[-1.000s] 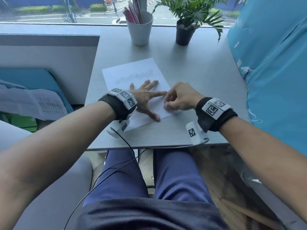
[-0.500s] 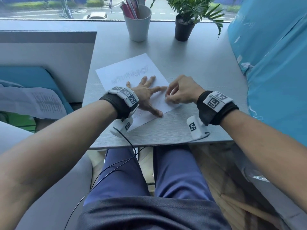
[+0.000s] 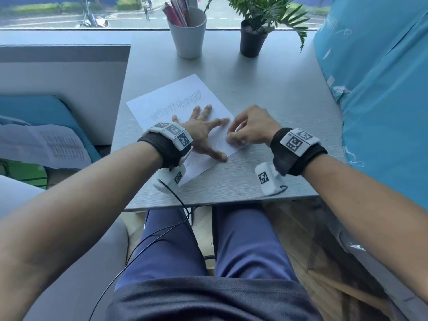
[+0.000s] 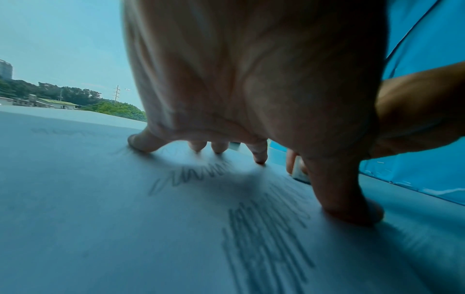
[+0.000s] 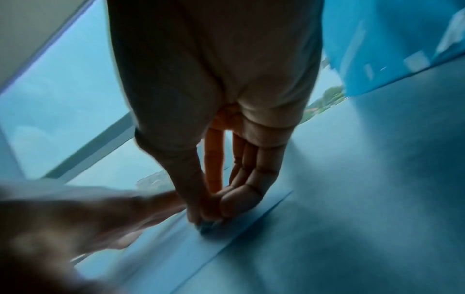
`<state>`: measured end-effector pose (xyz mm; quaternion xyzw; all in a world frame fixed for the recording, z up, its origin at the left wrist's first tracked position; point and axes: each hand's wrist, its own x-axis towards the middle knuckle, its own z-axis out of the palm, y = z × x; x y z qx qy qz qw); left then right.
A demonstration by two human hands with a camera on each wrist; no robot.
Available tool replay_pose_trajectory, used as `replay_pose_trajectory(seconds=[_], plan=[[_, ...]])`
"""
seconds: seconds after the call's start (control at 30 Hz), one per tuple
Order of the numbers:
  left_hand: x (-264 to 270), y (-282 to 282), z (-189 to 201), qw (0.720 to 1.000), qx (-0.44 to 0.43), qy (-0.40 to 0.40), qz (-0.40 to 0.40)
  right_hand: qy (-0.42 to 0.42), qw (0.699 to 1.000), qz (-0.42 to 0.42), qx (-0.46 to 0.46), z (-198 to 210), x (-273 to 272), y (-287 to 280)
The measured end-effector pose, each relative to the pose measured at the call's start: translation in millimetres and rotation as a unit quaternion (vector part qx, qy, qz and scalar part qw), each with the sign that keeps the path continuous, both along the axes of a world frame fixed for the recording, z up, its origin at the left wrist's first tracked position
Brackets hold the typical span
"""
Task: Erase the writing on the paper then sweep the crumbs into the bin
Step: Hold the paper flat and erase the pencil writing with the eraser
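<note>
Paper: a white sheet of paper [image 3: 185, 96] lies flat and skewed on the grey tabletop [image 3: 266, 89], its near corner close to the front edge.
Writing: pencil scribbles [image 3: 178, 105] run in a band across the sheet, with more strokes under and near the left hand; plenty is not yet erased.
Left hand: the left hand [image 3: 201, 133] lies spread, fingertips pressing the sheet down.
Right hand: the right hand [image 3: 250, 129] is curled, pinching a small eraser [image 5: 206, 226] against the paper's right edge, just beside the left forefinger.
Handling: the paper looks thin and light, likely to buckle or tear near its edge; pin it close beside the rubbing spot.
Eraser grip: small and slightly soft, best held low near its tip.
Bin: not in view.
</note>
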<state>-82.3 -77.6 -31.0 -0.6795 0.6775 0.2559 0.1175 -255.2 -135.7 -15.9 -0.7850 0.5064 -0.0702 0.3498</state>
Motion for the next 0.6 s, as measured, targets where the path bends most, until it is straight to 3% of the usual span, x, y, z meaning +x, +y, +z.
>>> replay_pose_trajectory(seconds=[0.1,0.2,0.33,0.47,0.57,0.6], plan=[[-2,0,-2,1.000,-0.003,0.008,0.015,-0.016,0.998,-0.062,-0.026,0,-2,-6],[-1,0,-2,1.000,0.000,0.008,0.018,0.009,0.999,0.035,0.006,-1,4,7],[-4,0,-2,1.000,0.001,0.005,0.019,-0.015,0.997,-0.063,-0.031,0,-1,-5],[-2,1,-3,1.000,0.000,0.005,0.018,0.016,0.999,0.042,0.014,2,6,5],[-3,0,-3,1.000,-0.004,0.003,0.018,-0.002,0.999,-0.050,-0.018,4,2,-6],[-3,1,-2,1.000,-0.004,0.003,0.019,0.001,0.999,-0.036,-0.026,3,3,-5]])
